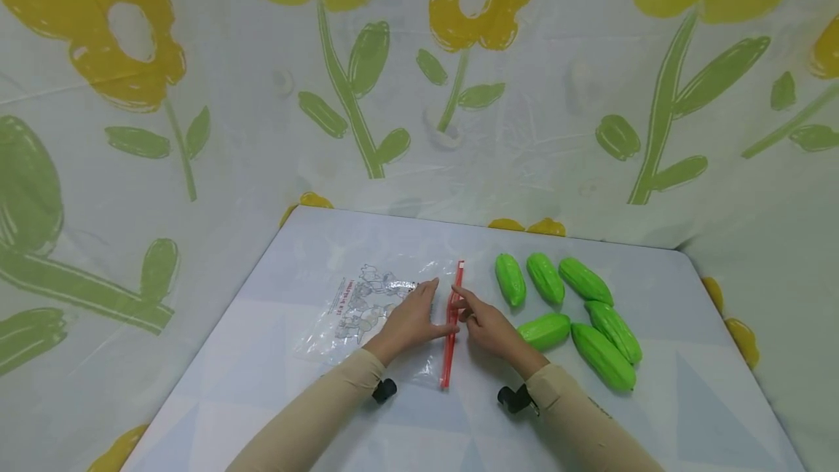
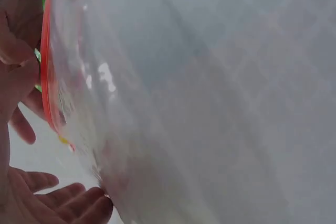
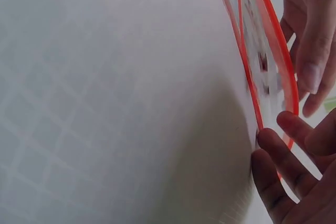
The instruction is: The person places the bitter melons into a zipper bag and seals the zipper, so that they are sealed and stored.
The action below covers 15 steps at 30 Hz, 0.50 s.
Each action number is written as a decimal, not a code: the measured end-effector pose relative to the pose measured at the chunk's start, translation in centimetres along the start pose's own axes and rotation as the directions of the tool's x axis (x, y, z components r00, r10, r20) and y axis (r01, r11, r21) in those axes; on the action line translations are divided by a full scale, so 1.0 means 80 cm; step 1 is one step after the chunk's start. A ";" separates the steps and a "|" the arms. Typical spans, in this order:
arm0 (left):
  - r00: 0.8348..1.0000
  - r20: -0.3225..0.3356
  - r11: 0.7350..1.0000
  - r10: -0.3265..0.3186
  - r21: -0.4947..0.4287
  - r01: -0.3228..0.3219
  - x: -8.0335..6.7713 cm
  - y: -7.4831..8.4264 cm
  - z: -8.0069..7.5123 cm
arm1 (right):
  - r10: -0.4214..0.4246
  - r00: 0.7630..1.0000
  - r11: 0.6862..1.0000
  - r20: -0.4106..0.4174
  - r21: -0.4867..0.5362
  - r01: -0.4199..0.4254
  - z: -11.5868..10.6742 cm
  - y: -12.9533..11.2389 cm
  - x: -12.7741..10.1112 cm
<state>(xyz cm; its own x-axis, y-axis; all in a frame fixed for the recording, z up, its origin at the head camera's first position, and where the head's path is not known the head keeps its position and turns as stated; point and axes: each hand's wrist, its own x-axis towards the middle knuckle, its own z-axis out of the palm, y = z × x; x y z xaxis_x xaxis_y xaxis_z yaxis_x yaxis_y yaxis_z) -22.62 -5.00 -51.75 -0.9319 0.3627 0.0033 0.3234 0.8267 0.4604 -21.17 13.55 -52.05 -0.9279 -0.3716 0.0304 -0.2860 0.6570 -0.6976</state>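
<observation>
A clear plastic zip bag (image 1: 373, 312) with a printed line drawing lies on the table, its red zip edge (image 1: 449, 355) toward the right. My left hand (image 1: 409, 317) is over the bag's mouth end, fingers stretched forward and thumb reaching to the red edge. From the other side my right hand (image 1: 488, 325) touches the red edge with its fingertips. In the right wrist view the two red strips (image 3: 278, 30) stand apart, and the fingertips (image 3: 268, 140) of my right hand rest at the lip. Several ribbed green gourd-like vegetables (image 1: 546, 332) lie right of my right hand.
The green pieces, such as the far right one (image 1: 603, 357), form a loose cluster on the pale table (image 1: 524, 435). A flower-printed cloth (image 1: 524, 151) rises behind and at both sides. Small black devices (image 1: 514, 399) sit at my wrists.
</observation>
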 end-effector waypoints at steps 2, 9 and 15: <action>1.000 -0.015 1.000 -0.004 0.015 0.005 0.000 0.001 0.002 | -0.010 1.000 1.000 -0.004 0.004 0.010 0.000 0.000 0.000; 1.000 -0.027 1.000 -0.006 0.021 0.007 -0.002 0.003 0.003 | 0.001 0.996 0.994 -0.089 -0.112 -0.011 0.005 0.006 0.002; 1.000 -0.020 0.999 0.003 0.049 -0.002 -0.002 0.002 0.003 | 0.062 0.992 0.958 -0.109 -0.271 -0.090 0.012 0.013 0.005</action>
<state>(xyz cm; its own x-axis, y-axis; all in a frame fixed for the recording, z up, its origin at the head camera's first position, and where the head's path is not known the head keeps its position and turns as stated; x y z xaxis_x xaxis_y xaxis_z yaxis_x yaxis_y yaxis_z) -22.39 -4.78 -51.89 -0.9341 0.3564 0.0223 0.3328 0.8463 0.4159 -21.61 13.44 -53.45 -0.9644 -0.2565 0.0649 -0.2557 0.8408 -0.4771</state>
